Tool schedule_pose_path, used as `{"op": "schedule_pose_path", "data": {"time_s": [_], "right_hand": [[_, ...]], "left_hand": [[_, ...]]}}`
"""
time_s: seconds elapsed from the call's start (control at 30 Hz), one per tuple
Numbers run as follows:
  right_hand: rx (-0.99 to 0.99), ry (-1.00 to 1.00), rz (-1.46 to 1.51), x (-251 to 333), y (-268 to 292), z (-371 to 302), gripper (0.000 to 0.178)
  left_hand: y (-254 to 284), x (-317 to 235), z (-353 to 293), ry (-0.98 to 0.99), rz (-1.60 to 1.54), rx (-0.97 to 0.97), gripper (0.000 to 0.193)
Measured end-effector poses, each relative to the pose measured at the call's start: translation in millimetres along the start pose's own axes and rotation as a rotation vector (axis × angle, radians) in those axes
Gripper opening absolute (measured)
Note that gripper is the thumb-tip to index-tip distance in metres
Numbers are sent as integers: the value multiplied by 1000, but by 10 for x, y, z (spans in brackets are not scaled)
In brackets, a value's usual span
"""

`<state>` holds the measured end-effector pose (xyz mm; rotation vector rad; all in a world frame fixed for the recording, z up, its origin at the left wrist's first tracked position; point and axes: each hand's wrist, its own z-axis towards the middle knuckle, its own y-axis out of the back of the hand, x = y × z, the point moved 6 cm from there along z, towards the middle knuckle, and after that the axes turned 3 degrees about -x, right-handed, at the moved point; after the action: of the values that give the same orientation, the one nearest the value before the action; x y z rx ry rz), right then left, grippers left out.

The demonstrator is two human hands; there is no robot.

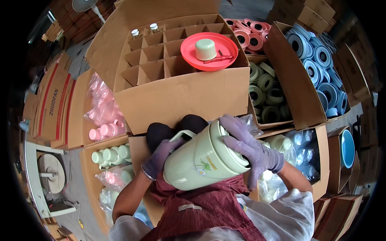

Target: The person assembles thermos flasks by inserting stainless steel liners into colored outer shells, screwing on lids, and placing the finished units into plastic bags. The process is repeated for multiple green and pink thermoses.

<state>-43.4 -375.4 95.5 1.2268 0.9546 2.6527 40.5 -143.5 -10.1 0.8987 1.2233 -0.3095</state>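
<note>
A pale green vacuum jug (pixel 193 162) with a printed flower and leaf design lies tilted across my lap, its top end toward the right. My left hand (pixel 161 158), in a purple work glove, grips the jug on its handle side near the base, the fingers partly hidden behind it. Wrapped over the ring at the jug's top is my right hand (pixel 257 150), gloved alike, with fingers pressed on the rim. In front stands a divided carton (pixel 181 96), and on it rests a red tray (pixel 193 61) holding a pale green cup (pixel 205 49) and a small dark red tool.
Two silver-capped bottles (pixel 154 27) stand in the carton's far cells. Cartons of blue rings (pixel 323 56), green rings (pixel 265 82) and pink rings (pixel 255 41) sit to the right. Pink cups (pixel 108 129) and green cups (pixel 110 154) are on the left, near a round-seated stool (pixel 52 173).
</note>
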Motion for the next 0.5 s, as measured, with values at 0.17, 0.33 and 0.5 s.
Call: {"op": "schedule_pose_path", "data": {"time_s": [0.17, 0.33, 0.5], "right_hand": [[-54, -166, 178, -251, 75, 115, 100], [-730, -726, 853, -1081, -584, -686, 77], [-801, -833, 1194, -1113, -664, -814, 60]], "left_hand": [[85, -264, 20, -87, 317, -164, 22], [243, -499, 213, -124, 156, -549, 15], [77, -860, 249, -494, 455, -373, 21]]}}
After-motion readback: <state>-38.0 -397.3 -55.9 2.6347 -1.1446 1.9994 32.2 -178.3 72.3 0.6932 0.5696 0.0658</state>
